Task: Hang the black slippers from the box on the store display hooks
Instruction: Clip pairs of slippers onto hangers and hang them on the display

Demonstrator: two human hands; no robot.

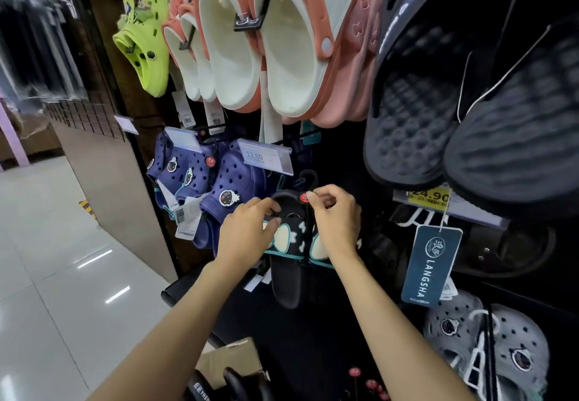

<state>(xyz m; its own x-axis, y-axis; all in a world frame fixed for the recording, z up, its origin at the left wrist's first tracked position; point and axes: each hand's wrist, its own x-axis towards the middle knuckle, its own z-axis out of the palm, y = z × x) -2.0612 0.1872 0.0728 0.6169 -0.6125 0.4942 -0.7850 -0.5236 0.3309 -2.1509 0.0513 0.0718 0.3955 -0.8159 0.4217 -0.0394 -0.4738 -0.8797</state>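
Note:
A pair of black slippers (286,278) with white bows and teal trim hangs toe-up against the dark display wall, at the middle of the view. My left hand (247,231) grips the left slipper's strap. My right hand (336,218) pinches the top of the pair by a red sticker, just under a black plastic hanger loop (308,178). The display hook itself is hidden behind the hanger and a price tag. At the bottom edge a cardboard box (232,361) stands open with more black slippers (219,385) in it.
Navy clogs (219,184) hang directly left of the pair under a 12.00 price tag (264,156). White and coral clogs (282,49) hang above, grey-black slides (438,102) upper right, a LANGSHA tag (430,266) and grey clogs (488,347) to the right. Glossy tiled floor (53,259) lies left.

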